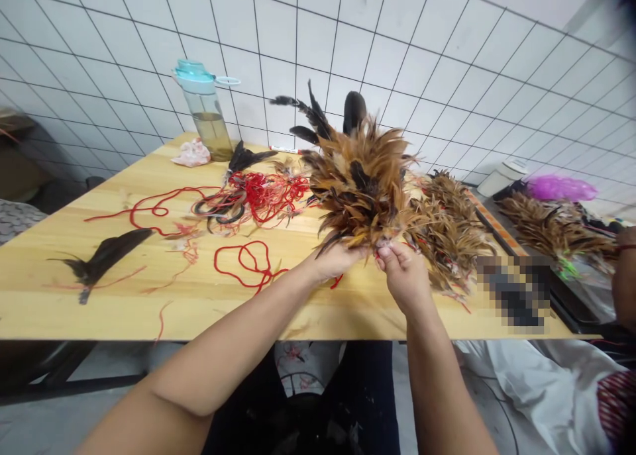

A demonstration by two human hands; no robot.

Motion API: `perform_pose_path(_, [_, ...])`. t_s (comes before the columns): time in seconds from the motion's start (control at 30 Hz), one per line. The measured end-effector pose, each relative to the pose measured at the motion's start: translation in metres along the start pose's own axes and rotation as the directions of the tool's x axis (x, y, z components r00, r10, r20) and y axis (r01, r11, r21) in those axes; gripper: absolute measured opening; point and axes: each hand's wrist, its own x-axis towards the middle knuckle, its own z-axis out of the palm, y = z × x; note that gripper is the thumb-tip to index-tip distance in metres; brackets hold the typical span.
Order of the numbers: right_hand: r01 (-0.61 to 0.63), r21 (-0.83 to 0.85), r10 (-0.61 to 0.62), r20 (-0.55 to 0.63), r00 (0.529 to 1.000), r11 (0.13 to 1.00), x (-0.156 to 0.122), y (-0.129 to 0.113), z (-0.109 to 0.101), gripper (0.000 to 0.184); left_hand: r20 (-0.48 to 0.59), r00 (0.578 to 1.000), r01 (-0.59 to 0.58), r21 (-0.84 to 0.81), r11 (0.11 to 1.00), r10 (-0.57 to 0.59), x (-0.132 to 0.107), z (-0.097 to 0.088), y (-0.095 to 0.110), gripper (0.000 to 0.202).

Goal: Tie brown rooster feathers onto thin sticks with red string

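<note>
A full bundle of brown and black feathers (368, 177) stands upright above the table, held at its lower end between both hands. My left hand (338, 261) is closed around the underside of the bundle, its fingers partly hidden by feathers. My right hand (403, 269) pinches the bundle's base with thumb and forefinger, where a small pale bit shows. A loop of red cord (243, 264) lies on the table by my left forearm. More brown feathers (447, 226) lie to the right of my right hand.
Scissors (221, 206) lie partly under a red thread tangle (268, 193). A loose black feather (109, 255) rests at left. At the back stand a water bottle (211, 120) and crumpled tissue (191, 153). At right, another person's arm (625, 276) is near feathers on the neighbouring table.
</note>
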Motion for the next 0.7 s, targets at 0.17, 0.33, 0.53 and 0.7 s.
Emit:
perform_pose_path(0.17, [-0.035,-0.353,-0.009,-0.122,0.993,0.935,0.0,-0.01,0.001,0.026,-0.005,0.999,-0.032,-0.059,0.998,0.032,-0.004,0.005,-0.002,0.026])
perform_pose_path(0.33, [-0.074,-0.723,-0.134,-0.225,0.965,0.687,-0.004,-0.018,0.014,0.021,-0.076,0.995,0.023,-0.416,0.909,-0.061,-0.012,0.021,-0.001,0.027])
perform_pose_path(0.53, [-0.043,-0.85,-0.318,-0.243,0.917,0.525,-0.003,-0.017,0.034,0.019,-0.153,0.988,-0.034,-0.401,0.916,-0.03,-0.013,0.025,0.001,0.023])
perform_pose_path(0.7, [-0.066,-0.837,-0.305,-0.27,0.913,0.543,0.0,-0.02,0.053,0.034,-0.237,0.971,-0.067,-0.376,0.924,-0.026,-0.012,0.023,0.003,0.027])
